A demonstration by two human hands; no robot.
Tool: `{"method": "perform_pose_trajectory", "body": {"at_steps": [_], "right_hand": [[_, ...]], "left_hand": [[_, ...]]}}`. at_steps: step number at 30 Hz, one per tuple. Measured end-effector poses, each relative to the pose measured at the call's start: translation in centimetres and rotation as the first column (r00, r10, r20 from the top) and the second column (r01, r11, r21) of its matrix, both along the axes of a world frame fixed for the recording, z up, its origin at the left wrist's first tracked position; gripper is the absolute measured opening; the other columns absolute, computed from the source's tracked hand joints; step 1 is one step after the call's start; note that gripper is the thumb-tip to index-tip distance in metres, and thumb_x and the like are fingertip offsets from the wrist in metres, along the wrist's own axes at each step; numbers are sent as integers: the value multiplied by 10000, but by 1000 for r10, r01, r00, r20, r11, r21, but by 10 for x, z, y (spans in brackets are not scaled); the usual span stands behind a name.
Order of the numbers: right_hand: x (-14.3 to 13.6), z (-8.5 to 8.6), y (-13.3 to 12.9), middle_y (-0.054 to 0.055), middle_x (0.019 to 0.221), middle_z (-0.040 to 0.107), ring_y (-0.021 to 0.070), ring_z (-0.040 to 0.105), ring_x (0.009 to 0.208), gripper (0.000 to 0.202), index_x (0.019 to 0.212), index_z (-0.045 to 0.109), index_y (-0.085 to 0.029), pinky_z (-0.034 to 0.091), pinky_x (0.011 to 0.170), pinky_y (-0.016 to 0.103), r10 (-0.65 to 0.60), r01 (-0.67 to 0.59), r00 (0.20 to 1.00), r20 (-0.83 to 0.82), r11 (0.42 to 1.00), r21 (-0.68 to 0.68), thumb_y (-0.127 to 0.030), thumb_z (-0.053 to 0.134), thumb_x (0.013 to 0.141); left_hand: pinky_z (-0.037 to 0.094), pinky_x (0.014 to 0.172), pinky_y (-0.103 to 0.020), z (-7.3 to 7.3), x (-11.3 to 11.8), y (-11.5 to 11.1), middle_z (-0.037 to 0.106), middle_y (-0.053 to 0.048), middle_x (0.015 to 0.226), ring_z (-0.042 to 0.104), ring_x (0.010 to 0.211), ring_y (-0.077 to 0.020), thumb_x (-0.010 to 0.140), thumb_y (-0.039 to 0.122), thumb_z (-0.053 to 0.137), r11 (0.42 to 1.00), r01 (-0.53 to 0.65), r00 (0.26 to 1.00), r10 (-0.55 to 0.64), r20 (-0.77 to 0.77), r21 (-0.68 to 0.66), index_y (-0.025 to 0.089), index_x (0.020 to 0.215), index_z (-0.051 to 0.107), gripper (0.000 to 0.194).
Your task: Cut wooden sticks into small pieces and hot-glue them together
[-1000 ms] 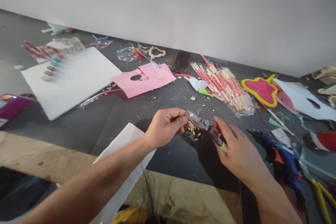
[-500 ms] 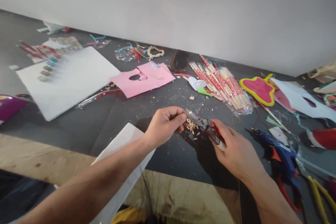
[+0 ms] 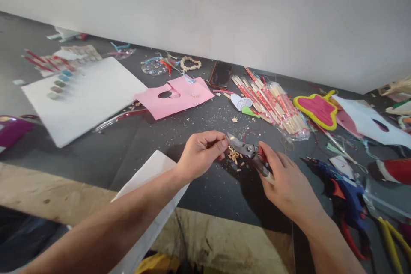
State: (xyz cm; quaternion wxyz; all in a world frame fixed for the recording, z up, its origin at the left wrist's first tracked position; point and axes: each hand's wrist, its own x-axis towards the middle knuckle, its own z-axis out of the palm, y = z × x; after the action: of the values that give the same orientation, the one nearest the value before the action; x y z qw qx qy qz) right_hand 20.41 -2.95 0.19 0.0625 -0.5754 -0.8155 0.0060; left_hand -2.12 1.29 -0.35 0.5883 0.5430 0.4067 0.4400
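Above little tan wooden bits (image 3: 236, 154), my right hand (image 3: 287, 178) grips red-handled grey metal cutters (image 3: 248, 149); my left hand (image 3: 201, 154) pinches, fingertips together, at their tip.

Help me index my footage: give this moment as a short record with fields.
Left hand: thumb and fingers pinched at the blade tips; anything between them is too small to tell
Right hand: wrapped around the handles of the hand pruners
Around the blades: small pale pieces on the dark table
Beyond the hands: pink paper, phone, red-and-pale sticks
Far left: white board
Far right: blue glue gun
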Motion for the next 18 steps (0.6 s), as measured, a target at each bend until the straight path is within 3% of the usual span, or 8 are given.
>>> {"method": "perform_pose_trajectory", "body": {"at_steps": [10,18], "right_hand": [[3,-2,0,111,1081,617,239,608,939,545,1352,369,-190,500,818,370,30,-34,993,-116,999,-29,-198,504,824],[-3,-1,-4,113,1092,649,267,650,888,463,1282,435,-201,522,740,381,-23,24,999,-41,1000,13,-231,514,826]], "left_hand": [[366,506,-175,-3,-3,4,580,11,630,490,517,-52,847,254,575,994,99,987,-93,130,-38,126,688,618,209],[367,477,-174,-5,-2,3,614,-4,627,498,485,-52,834,241,584,988,54,985,-29,168,-142,124,678,612,196]]}}
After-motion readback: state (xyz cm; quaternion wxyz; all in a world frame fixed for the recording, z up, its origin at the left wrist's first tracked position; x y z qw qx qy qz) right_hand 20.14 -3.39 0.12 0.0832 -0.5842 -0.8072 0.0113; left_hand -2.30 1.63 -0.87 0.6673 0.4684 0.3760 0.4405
